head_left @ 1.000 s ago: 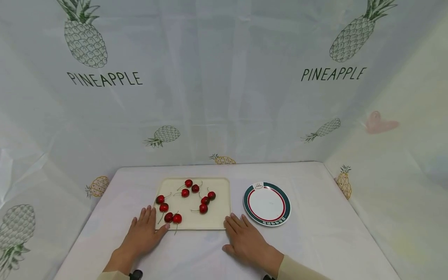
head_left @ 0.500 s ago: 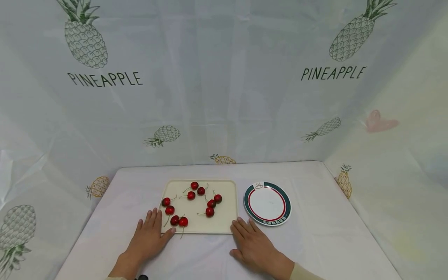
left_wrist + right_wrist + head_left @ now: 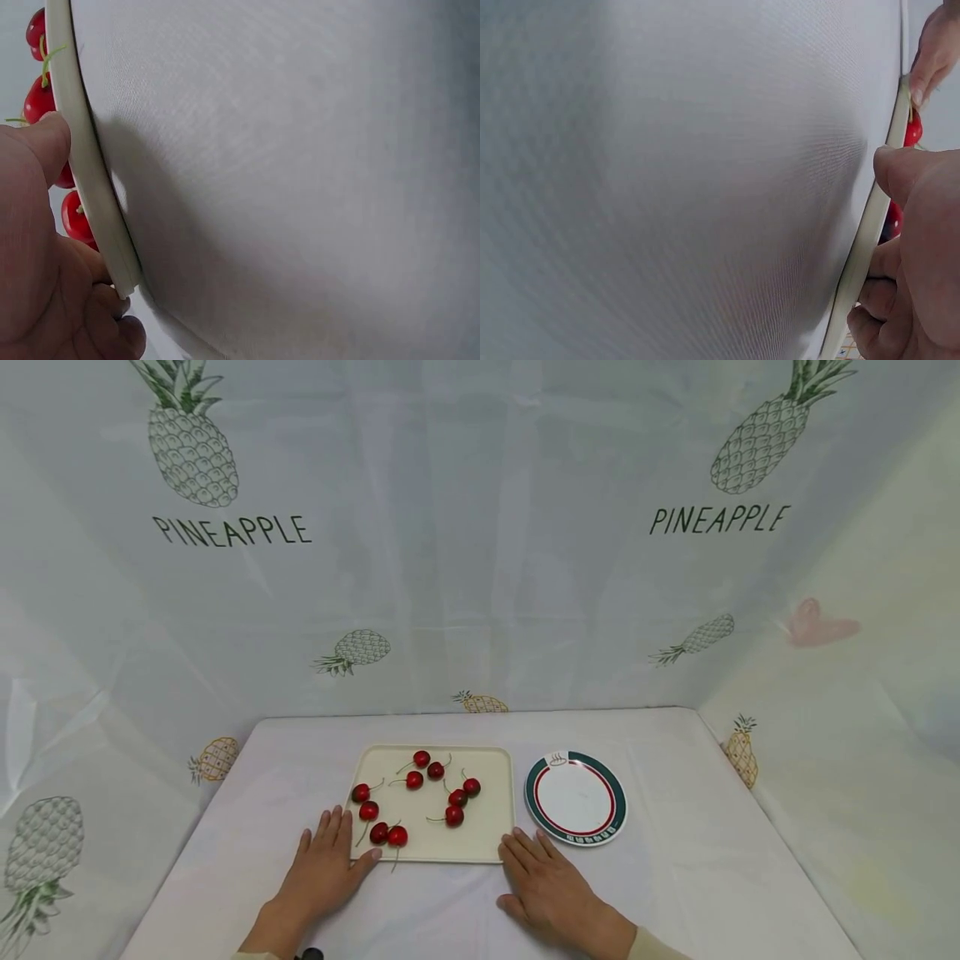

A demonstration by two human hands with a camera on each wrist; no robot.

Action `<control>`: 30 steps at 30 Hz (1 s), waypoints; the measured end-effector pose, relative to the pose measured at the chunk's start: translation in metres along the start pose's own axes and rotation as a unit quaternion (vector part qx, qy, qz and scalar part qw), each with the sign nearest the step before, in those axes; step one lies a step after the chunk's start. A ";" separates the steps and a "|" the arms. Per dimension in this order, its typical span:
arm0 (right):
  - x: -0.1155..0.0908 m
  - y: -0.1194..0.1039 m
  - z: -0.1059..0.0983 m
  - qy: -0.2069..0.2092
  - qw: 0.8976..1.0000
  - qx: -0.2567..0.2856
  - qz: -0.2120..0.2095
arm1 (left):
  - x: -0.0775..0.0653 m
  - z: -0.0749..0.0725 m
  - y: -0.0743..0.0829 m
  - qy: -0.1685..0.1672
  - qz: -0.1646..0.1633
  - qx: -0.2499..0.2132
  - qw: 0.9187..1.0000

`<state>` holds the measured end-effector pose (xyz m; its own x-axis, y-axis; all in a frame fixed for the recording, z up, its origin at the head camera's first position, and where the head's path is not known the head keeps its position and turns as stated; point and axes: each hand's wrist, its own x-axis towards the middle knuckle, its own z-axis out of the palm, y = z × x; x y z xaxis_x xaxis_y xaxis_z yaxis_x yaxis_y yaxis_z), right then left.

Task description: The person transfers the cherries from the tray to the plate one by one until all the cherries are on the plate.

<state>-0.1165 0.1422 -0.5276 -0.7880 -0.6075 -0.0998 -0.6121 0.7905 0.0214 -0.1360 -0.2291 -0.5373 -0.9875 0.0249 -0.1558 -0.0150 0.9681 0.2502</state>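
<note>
A cream rectangular tray (image 3: pixel 483 835) lies on the white-covered table, with several red cherries (image 3: pixel 397 836) on it, their stems on. My left hand (image 3: pixel 318 872) lies at the tray's front left corner. Its fingers run along the left side and its thumb touches the front edge. At the front right corner, the extended fingers of my right hand (image 3: pixel 553 889) touch the tray while the thumb stays apart from it in the head view. Both wrist views show the tray rim (image 3: pixel 90 165) close by the fingers; neither hand holds a cherry.
A round white plate (image 3: pixel 576 797) with a dark green rim and a red ring stands right of the tray, a narrow gap between them. Behind the table hangs a pineapple-printed cloth (image 3: pixel 465 568), which also covers the sides.
The tray with its cherries has slid right and slightly towards me, closer to the plate. Both hands have moved along with it, keeping their places at its corners.
</note>
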 end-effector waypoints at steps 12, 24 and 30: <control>-0.004 0.025 -0.008 0.110 0.991 0.073 0.012 | -0.002 0.002 0.003 0.002 -0.002 -0.009 1.000; -0.021 0.131 -0.039 0.161 0.909 0.313 0.224 | -0.001 0.003 0.006 -0.001 -0.004 -0.019 1.000; -0.036 0.173 -0.038 0.113 0.867 0.391 0.288 | -0.001 0.001 0.006 -0.004 -0.003 -0.018 1.000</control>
<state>-0.1966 0.2978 -0.4824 -0.9950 -0.0244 -0.0966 0.0489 0.7253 -0.6867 -0.1351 -0.2229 -0.5371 -0.9861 0.0206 -0.1651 -0.0273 0.9588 0.2827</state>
